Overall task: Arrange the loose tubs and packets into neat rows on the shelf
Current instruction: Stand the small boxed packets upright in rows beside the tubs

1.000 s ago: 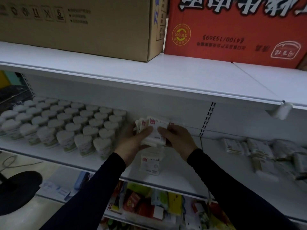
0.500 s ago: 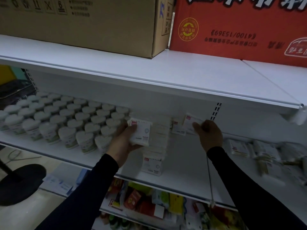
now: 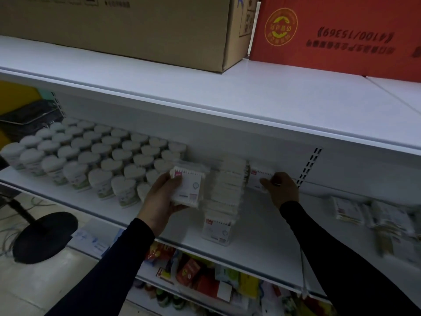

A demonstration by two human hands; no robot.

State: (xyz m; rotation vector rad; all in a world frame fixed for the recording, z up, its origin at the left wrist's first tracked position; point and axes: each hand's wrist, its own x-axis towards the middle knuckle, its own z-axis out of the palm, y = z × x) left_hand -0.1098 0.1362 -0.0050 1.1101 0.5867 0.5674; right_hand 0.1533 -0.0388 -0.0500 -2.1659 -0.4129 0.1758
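Shelf (image 3: 262, 242), middle tier, white. Landmark: the packet row (image 3: 224, 197) running front to back at mid-shelf.

Tubs (image 3: 95, 160): heart-lidded, white, standing in tidy ranks left of the row, apparently sorted already.

Left hand (image 3: 159, 201): gripping a small stack (image 3: 188, 188) of packets, thumb across the face and fingers curled beneath, holding it upright just left of the row, between row and tubs. Judged to be waiting as stock for feeding in, kept square so the edges stay aligned.

Right hand (image 3: 281, 190): pinching one packet (image 3: 258, 179) by its near edge, thumb and fingertips closed on it, and standing it just right of the row's rear end, near the back wall. Likely starting a second line from the back, so later packets can be leaning on it.

Loose packets (image 3: 364, 215): lying flat and blurred, well right of the row; still needing sorting.

Two cartons are sitting on the tier above.
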